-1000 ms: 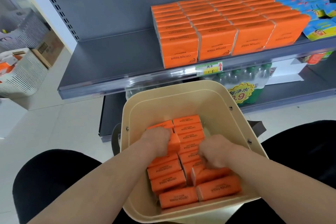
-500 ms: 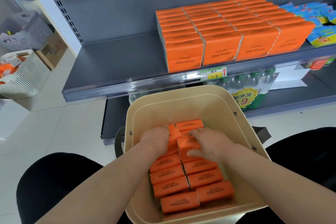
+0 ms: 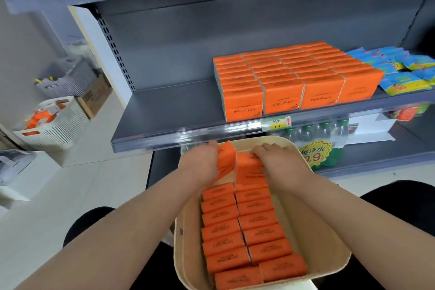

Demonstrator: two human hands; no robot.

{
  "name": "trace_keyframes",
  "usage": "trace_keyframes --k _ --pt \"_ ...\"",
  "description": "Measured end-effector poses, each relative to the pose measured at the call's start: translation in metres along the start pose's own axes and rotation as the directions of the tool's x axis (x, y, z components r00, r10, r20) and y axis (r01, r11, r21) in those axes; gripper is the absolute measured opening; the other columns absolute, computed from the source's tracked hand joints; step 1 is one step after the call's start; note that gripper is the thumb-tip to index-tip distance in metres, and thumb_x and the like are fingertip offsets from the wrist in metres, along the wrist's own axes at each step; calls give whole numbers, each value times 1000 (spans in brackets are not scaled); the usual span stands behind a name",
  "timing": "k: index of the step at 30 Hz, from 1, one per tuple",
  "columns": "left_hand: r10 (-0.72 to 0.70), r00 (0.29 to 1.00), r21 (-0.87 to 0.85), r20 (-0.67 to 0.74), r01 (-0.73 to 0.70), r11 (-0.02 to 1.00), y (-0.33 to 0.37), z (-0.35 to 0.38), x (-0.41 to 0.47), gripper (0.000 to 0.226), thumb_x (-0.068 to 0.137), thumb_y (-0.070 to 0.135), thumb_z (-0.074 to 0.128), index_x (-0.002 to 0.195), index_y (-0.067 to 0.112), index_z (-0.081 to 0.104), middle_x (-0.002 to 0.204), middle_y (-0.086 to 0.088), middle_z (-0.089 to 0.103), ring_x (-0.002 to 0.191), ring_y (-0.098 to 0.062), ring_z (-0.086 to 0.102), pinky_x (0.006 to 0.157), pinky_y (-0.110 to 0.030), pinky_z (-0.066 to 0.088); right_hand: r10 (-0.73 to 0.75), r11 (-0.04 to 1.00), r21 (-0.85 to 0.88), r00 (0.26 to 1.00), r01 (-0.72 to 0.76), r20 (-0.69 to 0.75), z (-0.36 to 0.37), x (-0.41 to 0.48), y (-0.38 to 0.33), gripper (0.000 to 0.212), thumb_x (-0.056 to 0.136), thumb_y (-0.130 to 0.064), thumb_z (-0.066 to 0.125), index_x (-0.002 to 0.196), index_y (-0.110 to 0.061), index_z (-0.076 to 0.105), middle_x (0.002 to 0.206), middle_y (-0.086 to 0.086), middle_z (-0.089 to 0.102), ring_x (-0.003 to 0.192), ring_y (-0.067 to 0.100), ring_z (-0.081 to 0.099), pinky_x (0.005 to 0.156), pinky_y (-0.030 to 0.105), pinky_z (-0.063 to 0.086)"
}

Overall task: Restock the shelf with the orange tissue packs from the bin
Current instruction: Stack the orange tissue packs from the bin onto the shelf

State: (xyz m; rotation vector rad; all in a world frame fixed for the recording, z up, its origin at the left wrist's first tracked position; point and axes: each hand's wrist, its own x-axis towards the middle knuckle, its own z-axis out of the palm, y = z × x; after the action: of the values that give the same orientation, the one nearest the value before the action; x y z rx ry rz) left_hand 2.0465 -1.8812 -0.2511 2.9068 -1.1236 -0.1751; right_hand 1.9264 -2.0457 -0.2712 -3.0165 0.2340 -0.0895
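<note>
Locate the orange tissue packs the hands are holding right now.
Head view, centre: the left hand and right hand hold the orange packs tilted up at the far end of the bin, just below the shelf front edge.

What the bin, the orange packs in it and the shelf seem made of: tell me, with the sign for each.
The bin: likely moulded plastic, matt beige, rounded corners, a stud in its wall. The orange packs: probably soft plastic film, faint sheen, printed lettering. The shelf: looks like painted metal, flat grey, with a slotted upright beside it.
</note>
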Motion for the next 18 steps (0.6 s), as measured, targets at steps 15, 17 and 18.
trace_keyframes --k 15,17,18 --pt "-227 936 -86 -269 211 974 -50 -136 67 37 80 12 54 116 9 47 117 -15 56 113 -34 52 82 -40 45 39 992 -89 899 -86 -436 -149 115 4 61 84 -6 51 139 -29 39 126 7 50 120 31 45 97 46 33" --pt "-254 937 -89 -239 239 967 -58 -140 92 37 81 13 55 117 8 44 118 -16 56 114 -35 52 83 -41 45 48 989 -105 903 -102 -428 -157 141 12 62 84 -4 48 140 -29 38 127 7 49 121 31 44 99 45 33" --pt "-263 940 -90 -220 249 964 -62 -141 105 38 81 13 56 117 8 43 117 -16 56 113 -36 53 84 -41 46 51 987 -115 906 -109 -421 -159 153 16 62 84 -3 47 140 -28 38 128 8 49 122 31 43 99 44 32"
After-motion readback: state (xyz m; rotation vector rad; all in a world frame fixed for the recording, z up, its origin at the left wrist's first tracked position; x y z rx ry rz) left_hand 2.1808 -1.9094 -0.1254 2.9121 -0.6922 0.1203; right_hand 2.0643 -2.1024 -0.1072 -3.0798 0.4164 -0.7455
